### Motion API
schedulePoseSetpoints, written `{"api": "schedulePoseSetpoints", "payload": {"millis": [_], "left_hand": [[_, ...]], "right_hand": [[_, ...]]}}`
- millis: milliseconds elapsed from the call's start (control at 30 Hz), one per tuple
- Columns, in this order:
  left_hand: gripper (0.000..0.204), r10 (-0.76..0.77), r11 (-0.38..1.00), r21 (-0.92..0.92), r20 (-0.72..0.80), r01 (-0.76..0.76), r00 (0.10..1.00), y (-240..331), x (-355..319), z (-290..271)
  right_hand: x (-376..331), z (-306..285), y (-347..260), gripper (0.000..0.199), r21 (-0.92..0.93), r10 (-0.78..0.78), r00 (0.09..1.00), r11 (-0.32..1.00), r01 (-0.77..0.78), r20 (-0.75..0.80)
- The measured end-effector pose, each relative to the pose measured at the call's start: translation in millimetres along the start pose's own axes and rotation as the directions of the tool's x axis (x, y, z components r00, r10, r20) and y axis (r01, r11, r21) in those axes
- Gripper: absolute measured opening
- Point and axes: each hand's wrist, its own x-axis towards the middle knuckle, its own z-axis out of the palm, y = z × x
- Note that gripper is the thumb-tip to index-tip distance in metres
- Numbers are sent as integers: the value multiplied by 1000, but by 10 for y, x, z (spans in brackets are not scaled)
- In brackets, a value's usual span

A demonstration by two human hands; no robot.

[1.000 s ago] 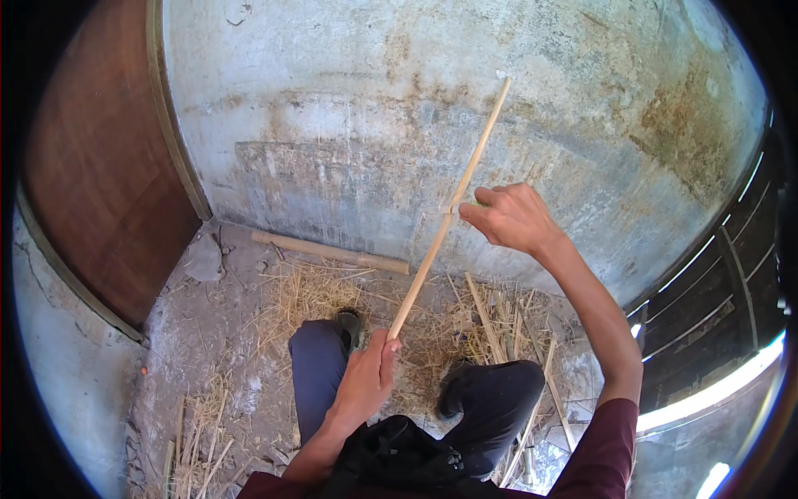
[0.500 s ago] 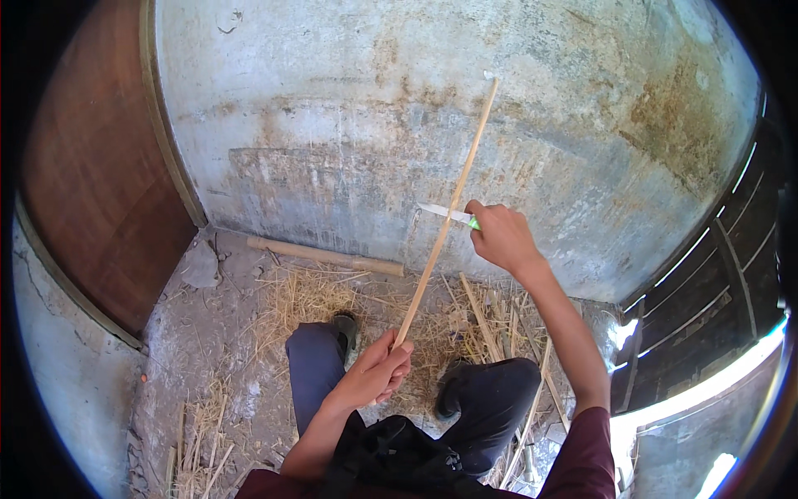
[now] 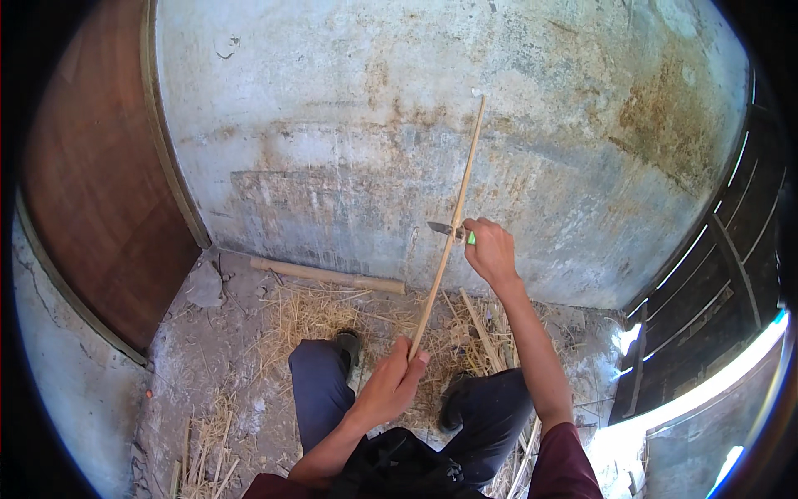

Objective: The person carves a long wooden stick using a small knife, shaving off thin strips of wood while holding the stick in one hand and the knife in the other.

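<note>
A long, thin bamboo strip (image 3: pixel 470 158) slants upward and away in front of me, its far end against the wall in the picture. My left hand (image 3: pixel 394 382) is closed around its near end, just above my knees. In my right hand (image 3: pixel 492 249) is a knife (image 3: pixel 445 228) with a green-marked handle. The dark blade crosses the strip about midway along and appears to touch it. Fingers of the right hand hide most of the handle.
Straw-like shavings (image 3: pixel 303 324) cover the floor between my feet and the wall. A thick bamboo pole (image 3: pixel 328 275) lies along the wall's base. Split bamboo pieces (image 3: pixel 482 331) lie beyond my right knee. A brown door panel (image 3: pixel 108 183) stands left, dark slatted boards (image 3: pixel 706 308) right.
My right hand and the knife have come slightly nearer, and the blade has tilted from bright to dark. The strip now stands a little steeper; my left hand still grips it.
</note>
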Motion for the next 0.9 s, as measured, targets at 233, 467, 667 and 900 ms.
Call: {"api": "schedulePoseSetpoints", "payload": {"millis": [233,467,667,900], "left_hand": [[28,14,980,-197,-51,-23,999,-135,-71,65],[24,-58,716,-676,189,173,980,-417,-202,-230],[26,6,638,-750,232,175,973,-819,-97,-245],[32,11,613,-765,258,197,966,-1105,-23,26]], "right_hand": [[-338,-129,-266,25,269,141,959,941,-207,244],[-855,1,-460,33,757,158,816,310,-575,556],[-888,22,-616,35,772,102,810,256,-582,577],[-1133,345,-860,45,739,49,748,130,-662,662]]}}
